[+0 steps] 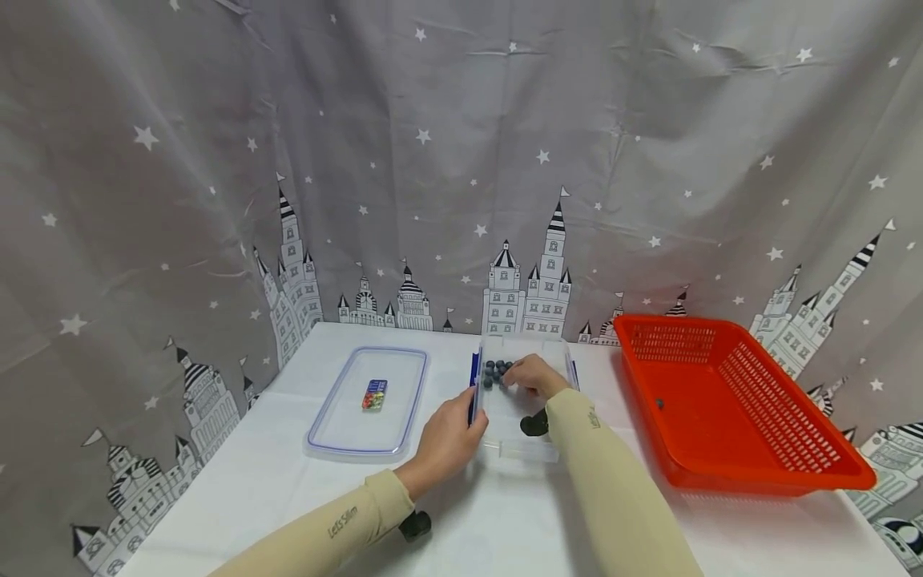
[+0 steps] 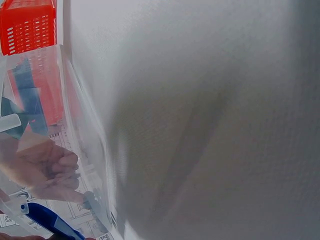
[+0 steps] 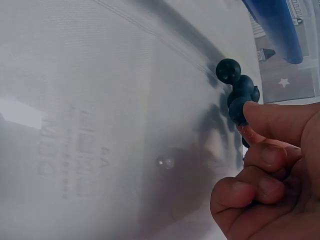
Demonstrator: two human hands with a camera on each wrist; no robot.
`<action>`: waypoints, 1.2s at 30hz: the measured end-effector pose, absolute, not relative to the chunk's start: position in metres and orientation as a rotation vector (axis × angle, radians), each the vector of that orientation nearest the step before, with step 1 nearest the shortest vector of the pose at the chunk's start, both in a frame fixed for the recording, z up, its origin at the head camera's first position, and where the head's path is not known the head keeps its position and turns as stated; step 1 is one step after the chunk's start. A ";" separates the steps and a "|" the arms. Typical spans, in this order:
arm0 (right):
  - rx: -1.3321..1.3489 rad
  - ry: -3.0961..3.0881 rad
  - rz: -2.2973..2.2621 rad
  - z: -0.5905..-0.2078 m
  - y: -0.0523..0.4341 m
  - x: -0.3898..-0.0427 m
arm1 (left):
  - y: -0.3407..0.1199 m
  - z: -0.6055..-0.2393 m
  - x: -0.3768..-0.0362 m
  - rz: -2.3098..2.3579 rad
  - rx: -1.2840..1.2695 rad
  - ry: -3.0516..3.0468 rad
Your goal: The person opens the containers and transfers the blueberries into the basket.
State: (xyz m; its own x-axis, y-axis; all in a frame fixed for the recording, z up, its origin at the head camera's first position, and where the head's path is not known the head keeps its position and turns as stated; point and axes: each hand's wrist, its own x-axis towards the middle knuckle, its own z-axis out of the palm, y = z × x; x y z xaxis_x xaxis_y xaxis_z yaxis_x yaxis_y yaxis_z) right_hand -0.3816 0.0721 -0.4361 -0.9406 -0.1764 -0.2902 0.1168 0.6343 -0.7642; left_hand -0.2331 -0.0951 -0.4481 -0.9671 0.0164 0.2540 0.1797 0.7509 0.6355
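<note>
A clear plastic food container [image 1: 522, 446] with blue side latches stands in the middle of the table. Several blueberries [image 1: 490, 373] lie together at its far left inside. My left hand [image 1: 450, 433] holds the container's near left side, by a blue latch [image 2: 50, 220]. Reaching into the container, my right hand [image 1: 534, 374] pinches a blueberry [image 3: 239, 111] between thumb and index finger. Its other fingers curl toward the palm. More blueberries [image 3: 228, 71] sit right beside the pinched one, along the container wall.
To the right stands a red plastic basket [image 1: 750, 473] with a single small dark berry [image 1: 659, 403] in it. A clear lid [image 1: 392, 365] with a blue seal and a colourful label [image 1: 374, 395] lies on the left. A grey curtain [image 1: 433, 160] hangs behind the white table [image 1: 238, 489].
</note>
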 end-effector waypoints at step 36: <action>-0.303 2.521 -1.266 -0.358 0.115 -0.384 | -0.097 -0.450 -0.232 -1.000 -0.227 -2.646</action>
